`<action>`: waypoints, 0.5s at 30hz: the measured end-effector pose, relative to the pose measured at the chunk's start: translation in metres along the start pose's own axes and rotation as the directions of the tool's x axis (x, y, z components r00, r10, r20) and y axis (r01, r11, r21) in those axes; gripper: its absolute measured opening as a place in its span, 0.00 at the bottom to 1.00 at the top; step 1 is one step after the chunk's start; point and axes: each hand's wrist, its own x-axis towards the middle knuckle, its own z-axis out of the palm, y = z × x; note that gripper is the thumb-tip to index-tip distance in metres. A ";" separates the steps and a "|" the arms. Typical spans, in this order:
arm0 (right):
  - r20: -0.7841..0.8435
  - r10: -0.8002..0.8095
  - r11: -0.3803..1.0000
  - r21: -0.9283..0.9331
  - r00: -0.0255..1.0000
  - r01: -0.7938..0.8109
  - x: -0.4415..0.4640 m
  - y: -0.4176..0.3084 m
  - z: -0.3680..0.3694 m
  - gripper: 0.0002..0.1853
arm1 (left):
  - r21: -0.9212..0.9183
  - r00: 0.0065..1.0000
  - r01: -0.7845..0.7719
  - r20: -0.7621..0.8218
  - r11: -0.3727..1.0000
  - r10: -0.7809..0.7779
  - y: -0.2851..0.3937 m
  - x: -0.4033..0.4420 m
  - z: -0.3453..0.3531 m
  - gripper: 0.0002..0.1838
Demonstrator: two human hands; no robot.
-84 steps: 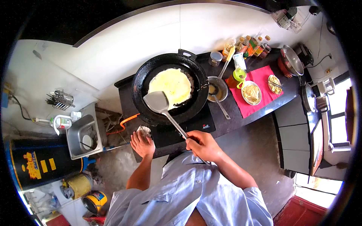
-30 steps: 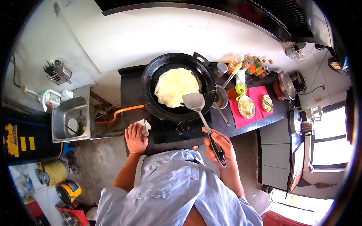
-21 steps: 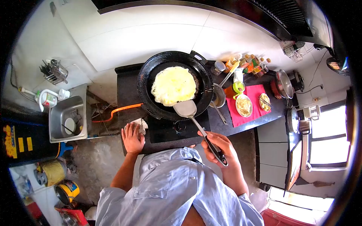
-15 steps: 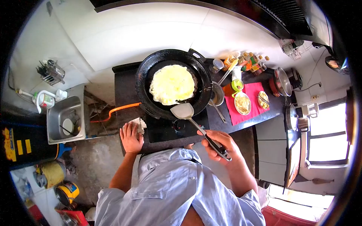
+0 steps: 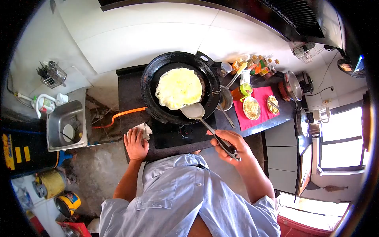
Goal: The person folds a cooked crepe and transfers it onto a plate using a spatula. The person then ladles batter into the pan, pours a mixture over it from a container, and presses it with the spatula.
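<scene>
A pale yellow pancake [image 5: 179, 87] lies in a large black pan [image 5: 150, 85] on the stove. My right hand [image 5: 231, 145] is wrapped round the handle of a grey spatula [image 5: 193, 111], whose blade touches or overlaps the pancake's lower right edge. At the counter's front left, my left hand [image 5: 136, 144] rests with its fingers spread on a crumpled white cloth [image 5: 145, 130]. Whether the fingers press hard on the cloth cannot be told.
Right of the pan are a small saucepan [image 5: 226, 98] and a red cloth [image 5: 258, 118] with a bowl of food [image 5: 251, 108] and a smaller dish [image 5: 272, 104]. Bottles [image 5: 263, 65] stand behind. A sink [image 5: 51, 132] is at the left, an orange hose [image 5: 122, 113] beside the stove.
The view has shifted. My right hand has slid back along the spatula's handle, and the blade has moved off the pancake's middle to its lower right edge. My left hand remains on the white cloth.
</scene>
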 end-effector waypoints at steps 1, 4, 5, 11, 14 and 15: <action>-0.001 0.005 1.000 -0.007 1.000 -0.005 -0.001 -0.001 0.001 0.21 | 0.005 1.000 -0.004 -0.002 1.000 0.004 0.000 0.000 -0.002 0.27; -0.025 0.003 1.000 0.014 1.000 -0.003 0.001 -0.001 0.000 0.20 | 0.000 1.000 -0.002 -0.015 1.000 0.002 0.001 0.000 0.002 0.28; -0.033 -0.006 1.000 0.011 0.999 0.007 0.000 -0.002 -0.001 0.20 | -0.001 1.000 0.002 -0.022 1.000 -0.002 0.000 -0.001 0.003 0.28; -0.088 -0.030 0.999 -0.040 0.996 0.026 0.000 -0.011 -0.012 0.21 | -0.001 1.000 -0.007 0.005 1.000 0.007 0.002 0.000 -0.002 0.28; -0.075 -0.064 0.997 -0.040 0.995 0.061 0.003 -0.014 -0.019 0.25 | -0.004 1.000 -0.008 -0.002 1.000 0.008 0.003 0.001 -0.004 0.28; -0.081 -0.063 0.997 -0.042 0.995 0.059 0.004 -0.015 -0.022 0.27 | -0.002 1.000 -0.005 -0.008 1.000 0.005 0.003 0.001 -0.003 0.28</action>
